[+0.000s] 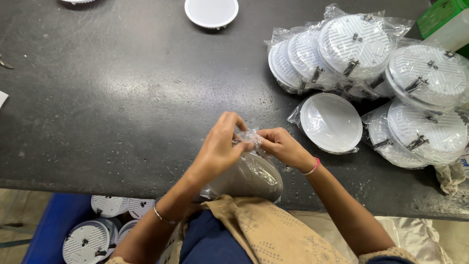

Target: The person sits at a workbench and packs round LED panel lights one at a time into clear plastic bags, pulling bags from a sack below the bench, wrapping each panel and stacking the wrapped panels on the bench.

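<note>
Two bare hands meeting at the near edge of the dark speckled stone worktop [122, 98], both pinched on the crinkled mouth of a clear plastic bag [248, 137]. Left hand [219, 146] curled over from the left, fingertips [238, 128] clamped on the gathered film; right hand [282, 146] closing in from the right, thumb and forefinger gripping the same bunched neck. Inside the bag, a round white plastic downlight fixture [249, 177], tilted against the table edge and resting above the lap.

Probably best done with the film gathered tight and close to the disc, held evenly from both sides so the thin plastic neither tears nor slips, and with the lamp's weight kept supported by the table edge.

Thin, glossy, wrinkled film, catching highlights. Smooth dished face on one bagged white round lamp [331, 122] lying flat to the right. Beyond it, a heap of bagged lamps [371, 54], ribbed backs up, with small metal spring clips. One unbagged white disc [211, 12] at the far edge. More ribbed white lamps in a blue plastic crate [51, 220] below left.
</note>
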Demonstrator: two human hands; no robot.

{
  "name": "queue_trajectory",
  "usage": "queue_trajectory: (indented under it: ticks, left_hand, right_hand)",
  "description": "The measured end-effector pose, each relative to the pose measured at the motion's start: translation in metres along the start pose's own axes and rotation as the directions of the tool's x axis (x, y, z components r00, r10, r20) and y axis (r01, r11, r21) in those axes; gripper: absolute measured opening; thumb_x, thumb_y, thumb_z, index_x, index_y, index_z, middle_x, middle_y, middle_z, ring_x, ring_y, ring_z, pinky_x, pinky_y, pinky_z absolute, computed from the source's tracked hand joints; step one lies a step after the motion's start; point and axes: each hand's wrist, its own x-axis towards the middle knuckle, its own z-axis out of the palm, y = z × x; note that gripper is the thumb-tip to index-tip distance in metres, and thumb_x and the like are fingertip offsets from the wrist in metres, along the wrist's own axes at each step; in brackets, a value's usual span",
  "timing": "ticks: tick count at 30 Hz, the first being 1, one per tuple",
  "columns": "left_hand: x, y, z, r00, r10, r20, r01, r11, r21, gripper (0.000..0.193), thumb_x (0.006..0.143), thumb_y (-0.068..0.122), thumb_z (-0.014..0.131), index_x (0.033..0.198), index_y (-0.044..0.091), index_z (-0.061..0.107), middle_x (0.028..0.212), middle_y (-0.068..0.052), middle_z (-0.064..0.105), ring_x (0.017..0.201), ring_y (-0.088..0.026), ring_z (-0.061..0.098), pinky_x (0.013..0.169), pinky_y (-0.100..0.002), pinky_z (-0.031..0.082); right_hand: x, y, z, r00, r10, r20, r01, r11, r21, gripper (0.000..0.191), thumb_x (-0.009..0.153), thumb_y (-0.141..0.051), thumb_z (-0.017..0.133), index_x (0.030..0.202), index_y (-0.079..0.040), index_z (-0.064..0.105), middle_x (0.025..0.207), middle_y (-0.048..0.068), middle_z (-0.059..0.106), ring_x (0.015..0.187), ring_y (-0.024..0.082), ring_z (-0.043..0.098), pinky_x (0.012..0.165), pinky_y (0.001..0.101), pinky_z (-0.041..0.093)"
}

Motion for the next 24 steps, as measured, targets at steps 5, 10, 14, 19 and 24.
queue_trajectory:
  ticks: [5,10,14,19,24]
  left_hand:
    - [0.018,-0.007,-0.012,0.988,0.044,0.146,-0.050,0.998,0.040,0.032,0.070,0.005,0.087,0.099,0.007,0.074,0.096,-0.007,0.071,0.083,-0.021,0.071,0.075,-0.035,0.058]
    - [0.006,-0.013,-0.012,0.954,0.265,0.140,-0.275,0.960,0.053,0.011,0.086,-0.003,0.068,0.092,0.005,0.071,0.100,-0.006,0.072,0.090,-0.021,0.075,0.080,-0.034,0.061]
    - [-0.006,-0.016,-0.020,0.869,0.435,0.235,-0.487,0.835,0.256,0.031,0.083,-0.011,0.055,0.103,0.004,0.072,0.108,-0.010,0.072,0.102,-0.029,0.069,0.083,-0.038,0.057]
    - [-0.011,-0.005,-0.021,0.830,0.470,0.301,-0.550,0.778,0.302,0.037,0.080,-0.008,0.056,0.113,0.002,0.070,0.114,-0.011,0.071,0.118,-0.031,0.063,0.101,-0.044,0.049]
    - [-0.005,-0.006,-0.026,0.899,0.398,0.182,-0.426,0.889,0.165,0.041,0.089,0.005,0.066,0.129,0.006,0.059,0.132,-0.015,0.066,0.131,-0.033,0.056,0.113,-0.048,0.040]
  right_hand:
    - [-0.001,-0.005,0.002,0.999,-0.025,0.022,0.025,1.000,0.015,0.027,0.102,-0.022,0.058,0.098,-0.002,0.074,0.074,-0.007,0.060,0.065,0.001,0.049,0.056,0.0204,0.041]
    - [-0.003,-0.007,0.002,0.999,-0.042,0.014,0.042,0.999,-0.003,0.028,0.104,-0.024,0.058,0.094,-0.001,0.073,0.077,-0.007,0.060,0.070,0.001,0.051,0.061,0.0201,0.044]
    - [-0.006,-0.016,0.002,0.998,-0.048,0.033,0.048,0.999,0.008,0.029,0.103,-0.027,0.059,0.100,-0.002,0.075,0.078,-0.007,0.062,0.070,0.002,0.051,0.062,0.0199,0.044]
    - [-0.019,-0.030,0.000,0.998,0.003,0.066,0.001,0.998,-0.057,0.028,0.099,-0.026,0.066,0.114,-0.004,0.073,0.087,-0.005,0.064,0.076,0.002,0.053,0.066,0.0196,0.046]
    - [-0.048,-0.031,-0.012,0.991,0.040,-0.126,-0.039,0.999,0.011,0.034,0.087,-0.016,0.079,0.116,0.001,0.072,0.096,-0.001,0.070,0.086,0.005,0.062,0.074,0.0233,0.052]
